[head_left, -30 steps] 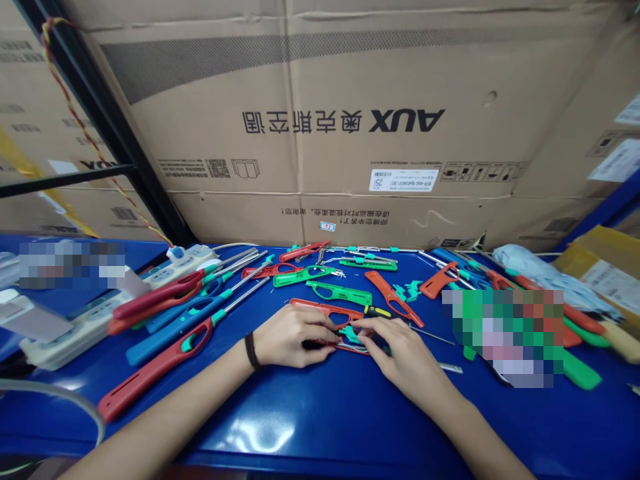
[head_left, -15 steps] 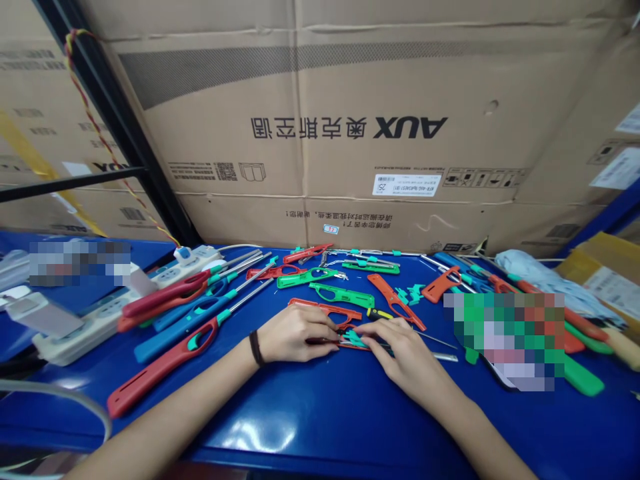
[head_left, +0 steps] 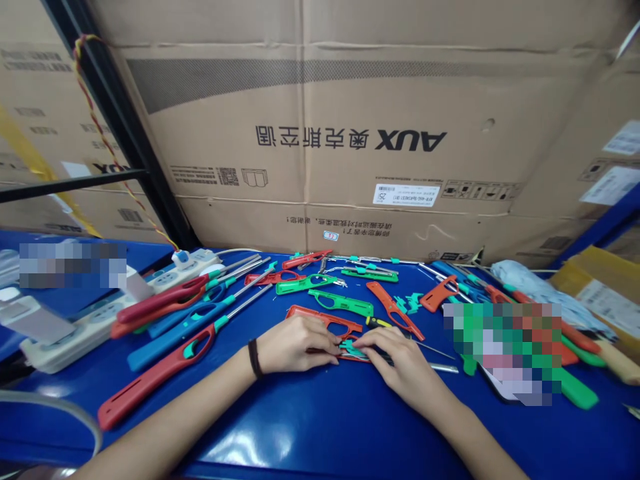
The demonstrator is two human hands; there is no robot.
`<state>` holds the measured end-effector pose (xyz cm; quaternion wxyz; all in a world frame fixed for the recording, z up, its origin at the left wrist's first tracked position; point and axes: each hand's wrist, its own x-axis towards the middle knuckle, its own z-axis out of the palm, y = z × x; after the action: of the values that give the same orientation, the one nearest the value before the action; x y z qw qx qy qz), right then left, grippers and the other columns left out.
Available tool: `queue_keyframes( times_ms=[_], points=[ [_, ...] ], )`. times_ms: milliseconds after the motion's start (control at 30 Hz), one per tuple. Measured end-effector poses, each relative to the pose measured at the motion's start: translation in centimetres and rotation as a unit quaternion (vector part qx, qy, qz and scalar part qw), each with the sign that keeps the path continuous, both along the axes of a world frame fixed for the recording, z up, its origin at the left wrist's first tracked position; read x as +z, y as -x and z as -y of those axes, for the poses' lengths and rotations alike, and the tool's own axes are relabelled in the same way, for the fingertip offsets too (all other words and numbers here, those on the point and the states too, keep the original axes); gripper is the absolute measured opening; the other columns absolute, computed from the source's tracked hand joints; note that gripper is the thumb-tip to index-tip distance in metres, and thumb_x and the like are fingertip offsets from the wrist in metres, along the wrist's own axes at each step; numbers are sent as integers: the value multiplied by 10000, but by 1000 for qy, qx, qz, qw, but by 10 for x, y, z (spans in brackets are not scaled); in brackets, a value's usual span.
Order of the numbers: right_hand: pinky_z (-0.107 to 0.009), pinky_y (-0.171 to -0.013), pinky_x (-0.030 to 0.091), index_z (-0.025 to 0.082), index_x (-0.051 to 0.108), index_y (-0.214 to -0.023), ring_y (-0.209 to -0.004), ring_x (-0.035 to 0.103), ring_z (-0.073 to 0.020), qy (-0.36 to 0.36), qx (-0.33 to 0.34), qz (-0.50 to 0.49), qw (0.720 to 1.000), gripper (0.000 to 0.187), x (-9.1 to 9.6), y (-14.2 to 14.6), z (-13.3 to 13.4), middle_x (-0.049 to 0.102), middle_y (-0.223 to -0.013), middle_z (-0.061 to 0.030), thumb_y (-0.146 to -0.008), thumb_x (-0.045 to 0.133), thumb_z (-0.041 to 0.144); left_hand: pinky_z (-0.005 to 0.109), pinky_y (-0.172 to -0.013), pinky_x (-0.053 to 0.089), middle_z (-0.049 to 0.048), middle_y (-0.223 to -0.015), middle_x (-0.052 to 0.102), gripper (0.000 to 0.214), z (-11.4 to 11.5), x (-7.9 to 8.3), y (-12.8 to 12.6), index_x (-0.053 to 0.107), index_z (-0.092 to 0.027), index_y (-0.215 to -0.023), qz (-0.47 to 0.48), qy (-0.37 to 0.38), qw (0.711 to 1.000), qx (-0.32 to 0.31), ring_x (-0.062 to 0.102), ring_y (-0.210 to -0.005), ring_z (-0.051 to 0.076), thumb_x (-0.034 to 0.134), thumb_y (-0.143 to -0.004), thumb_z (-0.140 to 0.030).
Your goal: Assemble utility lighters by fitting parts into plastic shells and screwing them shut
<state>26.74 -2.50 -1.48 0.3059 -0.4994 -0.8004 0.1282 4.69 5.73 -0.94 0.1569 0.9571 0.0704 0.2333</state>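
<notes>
My left hand (head_left: 300, 343), a dark band at its wrist, is closed on the left end of an orange lighter casing half (head_left: 354, 359) lying low on the table. From the right, my right hand (head_left: 400, 353) reaches in with thumb and fingertips pinched at a small teal plastic part (head_left: 349, 347) in that casing. Fingers hide much of both pieces. A metal tube (head_left: 444, 368) sticks out beyond my right hand. Just behind the hands lie another orange casing half (head_left: 325, 319) and a screwdriver (head_left: 377, 323) with a yellow and black handle.
Long-necked lighters, including a red one (head_left: 150, 383), lie at left beside a power strip (head_left: 60, 350). Green casing halves (head_left: 343, 303) and loose teal parts (head_left: 413, 303) are behind the hands. A large carton (head_left: 300, 87) walls off the back; an open box (head_left: 600, 283) stands right.
The view has tilted up slightly. Both hands stay at the casing; the right fingertips have shifted a little around the teal part.
</notes>
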Motion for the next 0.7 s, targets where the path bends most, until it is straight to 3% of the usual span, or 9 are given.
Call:
queue_keyframes(
  times_ms=[367,700],
  points=[
    [-311,-833,489,236,634,-967,-906,597,-180,-3,86,49,995,202,7,-9,-6,682,-920,-12,-889,505,101,239,-757,527,56,-896,671,139,6,0,1,696,-170,-945,-27,37,998,46,645,-807,146,609,-845,-212],
    [-311,-816,493,209,612,-990,-891,573,-183,-21,72,32,997,218,-4,-5,4,642,-923,-37,-892,477,70,241,-764,508,50,-902,648,135,10,-1,-2,686,-161,-916,-32,48,996,62,619,-820,150,577,-840,-184]
  ],
)
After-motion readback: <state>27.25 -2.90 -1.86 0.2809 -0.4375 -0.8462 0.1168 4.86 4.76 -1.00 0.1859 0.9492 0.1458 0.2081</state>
